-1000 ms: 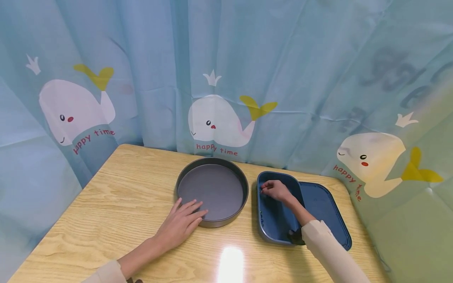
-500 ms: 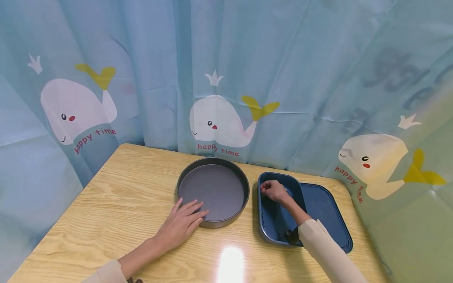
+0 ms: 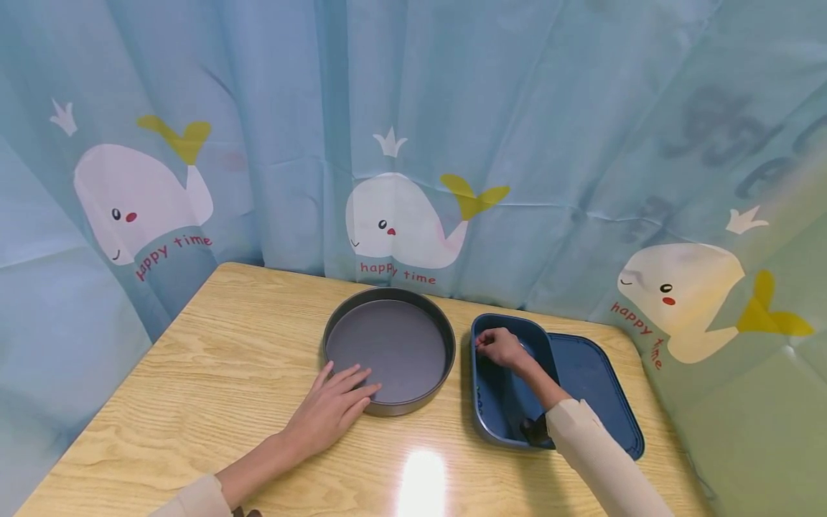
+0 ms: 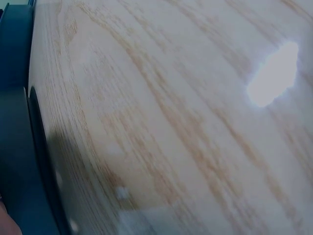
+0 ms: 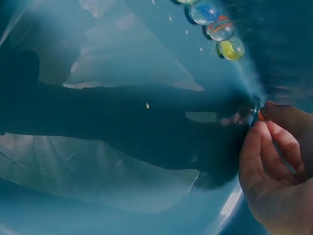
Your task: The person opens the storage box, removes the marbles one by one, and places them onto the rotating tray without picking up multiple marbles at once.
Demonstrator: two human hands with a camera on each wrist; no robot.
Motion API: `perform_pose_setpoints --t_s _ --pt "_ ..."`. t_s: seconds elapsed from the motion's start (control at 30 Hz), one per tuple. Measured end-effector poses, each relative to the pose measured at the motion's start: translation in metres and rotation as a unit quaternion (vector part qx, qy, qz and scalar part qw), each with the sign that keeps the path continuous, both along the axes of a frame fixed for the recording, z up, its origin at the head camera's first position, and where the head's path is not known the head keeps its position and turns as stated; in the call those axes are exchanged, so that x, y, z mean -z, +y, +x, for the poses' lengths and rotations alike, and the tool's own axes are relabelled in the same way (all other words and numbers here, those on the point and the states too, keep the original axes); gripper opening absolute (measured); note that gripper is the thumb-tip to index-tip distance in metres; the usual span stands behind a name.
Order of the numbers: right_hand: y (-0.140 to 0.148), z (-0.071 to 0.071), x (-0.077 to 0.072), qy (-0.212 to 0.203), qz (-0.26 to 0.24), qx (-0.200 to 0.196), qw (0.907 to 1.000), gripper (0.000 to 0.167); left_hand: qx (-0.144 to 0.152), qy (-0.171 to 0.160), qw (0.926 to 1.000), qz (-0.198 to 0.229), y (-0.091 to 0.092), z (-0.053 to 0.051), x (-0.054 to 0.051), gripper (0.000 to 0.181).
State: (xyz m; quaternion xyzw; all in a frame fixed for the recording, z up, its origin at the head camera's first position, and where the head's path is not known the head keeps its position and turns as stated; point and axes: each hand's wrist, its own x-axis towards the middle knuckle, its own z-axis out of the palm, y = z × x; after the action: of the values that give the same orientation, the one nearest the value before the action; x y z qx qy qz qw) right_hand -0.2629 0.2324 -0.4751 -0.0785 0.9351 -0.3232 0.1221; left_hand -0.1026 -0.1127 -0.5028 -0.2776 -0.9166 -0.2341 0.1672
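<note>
My left hand [image 3: 331, 409] lies with fingers spread and fairly straight over the near rim of a round dark grey cake pan [image 3: 394, 352]. In the left wrist view only a bit of that hand shows, beside the pan's outer side [image 4: 19, 166]. My right hand [image 3: 504, 349] reaches into a deep blue rectangular box [image 3: 504, 393]. The right wrist view has its thumb and fingers pinching a small glass marble [image 5: 263, 115] with orange in it, close to the box wall. Several other glass marbles [image 5: 220, 30] sit in a row along that wall; the fingers partly cover the pinched one.
A flat blue lid [image 3: 591, 388] lies right of the box, partly hidden behind it. All stand on a light wooden table [image 3: 213, 345]. Behind the table and at its sides hangs a blue curtain [image 3: 284, 179] with whale prints.
The right hand stays at the box's left wall and its wrist has shifted only slightly. The left hand and the pan hold still; the whole view has moved a little.
</note>
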Motion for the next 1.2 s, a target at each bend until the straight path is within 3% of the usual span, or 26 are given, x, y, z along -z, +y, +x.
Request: perform_pose_setpoints --t_s 0.4,0.73,0.9,1.2 --pt "0.010 0.001 -0.020 -0.023 -0.069 0.010 0.9973 0.011 -0.001 -0.009 1.0000 0.000 0.000 -0.001 0.001 0.029" --pt "0.020 0.004 -0.047 -0.023 -0.145 0.005 0.9891 0.022 -0.002 -0.007 1.0000 -0.003 0.000 -0.001 0.001 0.029" --pt "0.014 0.005 -0.051 -0.016 -0.180 0.021 0.9833 0.028 0.000 -0.004 1.0000 0.000 0.000 0.000 0.001 0.029" --pt "-0.008 0.006 -0.055 -0.009 -0.229 -0.017 0.9733 0.027 0.000 -0.005 1.0000 0.000 0.000 0.000 -0.001 0.029"
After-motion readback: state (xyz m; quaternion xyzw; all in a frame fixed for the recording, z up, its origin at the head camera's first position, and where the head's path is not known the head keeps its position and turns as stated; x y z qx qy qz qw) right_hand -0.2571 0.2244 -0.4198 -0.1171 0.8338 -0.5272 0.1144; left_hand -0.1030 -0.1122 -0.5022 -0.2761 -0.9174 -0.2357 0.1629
